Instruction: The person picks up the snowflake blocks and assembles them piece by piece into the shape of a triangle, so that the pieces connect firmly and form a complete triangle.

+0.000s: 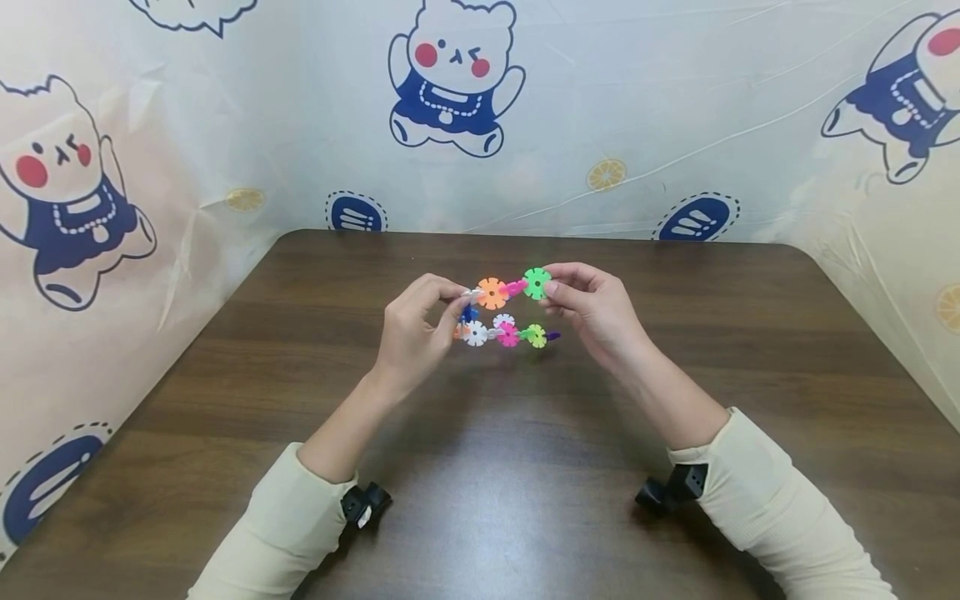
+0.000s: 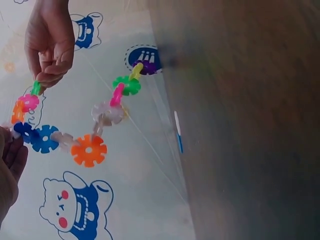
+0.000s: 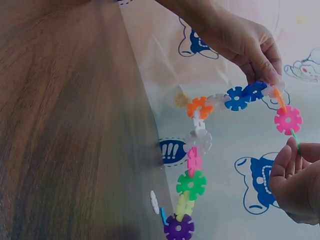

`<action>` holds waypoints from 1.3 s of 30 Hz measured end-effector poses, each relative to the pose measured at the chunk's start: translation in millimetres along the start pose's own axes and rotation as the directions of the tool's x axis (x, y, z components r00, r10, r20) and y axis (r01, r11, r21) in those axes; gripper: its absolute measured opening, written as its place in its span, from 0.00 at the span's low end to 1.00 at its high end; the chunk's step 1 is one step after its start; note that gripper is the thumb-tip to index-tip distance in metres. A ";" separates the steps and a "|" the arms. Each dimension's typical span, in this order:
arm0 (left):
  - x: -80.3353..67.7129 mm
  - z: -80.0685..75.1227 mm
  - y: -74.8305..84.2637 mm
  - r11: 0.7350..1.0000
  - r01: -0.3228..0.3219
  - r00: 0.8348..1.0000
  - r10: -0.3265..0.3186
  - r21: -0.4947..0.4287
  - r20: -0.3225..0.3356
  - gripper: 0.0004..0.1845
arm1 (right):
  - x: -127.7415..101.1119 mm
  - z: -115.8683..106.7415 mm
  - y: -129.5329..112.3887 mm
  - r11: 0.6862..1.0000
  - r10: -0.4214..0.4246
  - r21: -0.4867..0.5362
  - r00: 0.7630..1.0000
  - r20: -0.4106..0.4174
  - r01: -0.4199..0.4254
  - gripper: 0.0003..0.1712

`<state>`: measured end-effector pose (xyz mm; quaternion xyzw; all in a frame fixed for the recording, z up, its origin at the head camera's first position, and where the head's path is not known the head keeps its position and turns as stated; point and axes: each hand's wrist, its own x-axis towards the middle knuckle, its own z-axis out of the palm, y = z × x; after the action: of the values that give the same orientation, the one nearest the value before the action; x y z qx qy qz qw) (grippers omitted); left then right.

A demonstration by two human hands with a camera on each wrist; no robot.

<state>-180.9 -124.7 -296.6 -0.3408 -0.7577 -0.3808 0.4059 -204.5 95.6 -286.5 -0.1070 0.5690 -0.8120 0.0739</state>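
Observation:
A chain of notched, flower-shaped plastic discs hangs between the hands above the table. My left hand (image 1: 415,333) pinches a whitish disc next to a dark blue disc (image 3: 256,91). My right hand (image 1: 596,315) pinches the green disc (image 1: 537,283) at one end between thumb and fingers. Between the hands run an orange disc (image 1: 492,293) and a pink disc (image 3: 288,120). From the left hand the rest of the chain dangles in a curve: blue, whitish, a second orange disc (image 2: 89,150), more whitish ones, pink, green, yellow-green, and a purple disc (image 3: 179,227) at the free end.
A thin white piece (image 3: 154,202) and a blue piece (image 3: 163,216), seen edge-on, show near the table's far edge in the right wrist view. The brown wooden table (image 1: 480,500) meets a cartoon-printed curtain (image 1: 300,125) behind. Each sleeve carries a small black camera (image 1: 366,503).

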 end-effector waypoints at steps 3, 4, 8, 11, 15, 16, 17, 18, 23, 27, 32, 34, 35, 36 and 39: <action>0.5 -0.3 0.5 1.000 -0.013 1.000 0.013 0.016 -0.014 0.04 | -0.6 2.2 0.7 1.000 -0.005 0.023 1.000 -0.004 0.005 0.10; 0.7 -0.3 0.4 1.000 -0.018 1.000 0.018 0.021 -0.021 0.04 | -0.9 3.1 1.2 0.999 -0.009 0.031 1.000 -0.006 0.009 0.10; 1.2 -1.2 0.9 0.999 -0.022 0.999 0.023 0.031 -0.034 0.04 | -2.6 7.0 2.5 0.999 -0.037 0.022 0.999 -0.031 0.037 0.11; 1.1 -2.3 1.5 0.999 -0.016 0.999 0.018 0.038 -0.039 0.05 | -3.9 9.7 4.6 0.998 -0.057 -0.003 0.997 -0.050 0.057 0.11; 1.6 -3.6 1.7 0.998 -0.025 0.999 0.027 0.056 -0.041 0.05 | -4.6 11.2 9.2 0.999 -0.042 -0.011 0.998 -0.047 0.042 0.12; 1.8 -3.7 1.8 0.998 -0.031 0.999 0.034 0.057 -0.039 0.05 | -4.5 11.1 10.3 0.999 -0.036 -0.005 0.998 -0.045 0.036 0.12; 2.0 -3.8 1.7 0.998 -0.035 0.999 0.037 0.059 -0.038 0.05 | -4.3 11.0 11.1 1.000 -0.027 0.002 0.999 -0.045 0.027 0.12; 2.1 -3.8 1.7 0.998 -0.037 0.999 0.039 0.060 -0.036 0.05 | -4.0 10.8 11.8 1.000 -0.023 0.007 0.999 -0.042 0.023 0.13; 1.9 -3.6 0.2 0.997 -0.047 0.998 0.049 0.063 -0.030 0.05 | -1.9 9.7 12.6 0.999 -0.017 0.035 0.999 -0.037 0.018 0.12; 2.0 -1.2 -2.3 0.997 -0.047 0.999 0.048 0.064 -0.023 0.05 | -0.9 7.2 13.6 0.999 -0.024 0.043 0.999 -0.031 0.025 0.12; 1.6 2.7 -3.2 0.997 -0.051 0.998 0.053 0.055 -0.037 0.05 | -0.2 4.4 16.2 0.998 -0.016 0.061 1.000 -0.024 0.017 0.14; 1.1 4.1 -2.7 0.997 -0.056 0.997 0.059 0.052 -0.041 0.05 | 0.4 4.2 15.9 0.997 -0.025 0.066 0.999 -0.028 0.027 0.14; 0.7 4.8 -2.5 0.997 -0.059 0.997 0.061 0.052 -0.043 0.05 | 0.9 4.1 15.4 0.997 -0.031 0.067 0.999 -0.029 0.033 0.14; 0.4 5.2 -2.2 0.997 -0.061 0.997 0.063 0.052 -0.042 0.05 | 1.4 4.1 14.8 0.997 -0.035 0.065 0.999 -0.030 0.037 0.14; 0.2 5.3 -1.9 0.996 -0.061 0.997 0.064 0.061 -0.044 0.05 | 3.7 4.0 12.9 0.999 -0.036 0.040 0.999 -0.020 0.037 0.13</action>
<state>-184.5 -121.1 -299.1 -0.3433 -0.7481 -0.3530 0.4448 -207.1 86.6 -296.9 -0.1082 0.5510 -0.8256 0.0560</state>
